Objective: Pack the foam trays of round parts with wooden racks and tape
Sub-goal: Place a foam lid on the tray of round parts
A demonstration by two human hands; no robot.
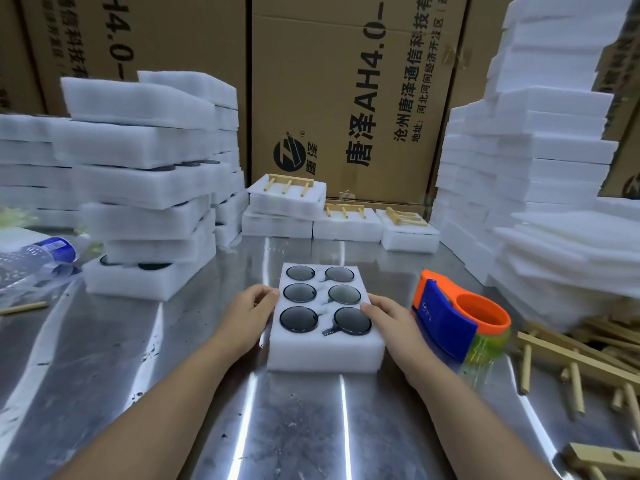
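Brown cardboard boxes (346, 98) at the back read "唐泽AH4.0" in black. The foam tray (325, 351) sits in the middle of the shiny metal table (173, 393), with six dark round parts (298, 318) in its holes. The left hand (249, 315) curls its fingers on the tray's left edge. The right hand (391, 322) grips the right edge. An orange and blue tape holder (446, 317) stands just beside it. Some wooden racks (575, 356) lie at the right.

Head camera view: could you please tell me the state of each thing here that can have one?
foam tray: lying flat, uncovered, all six pockets filled.
left hand: grips the tray's left edge.
right hand: grips its right edge.
tape dispenser: upright beside the tray, untouched.
wooden racks: loose, in a heap.
bottle: lying on its side.
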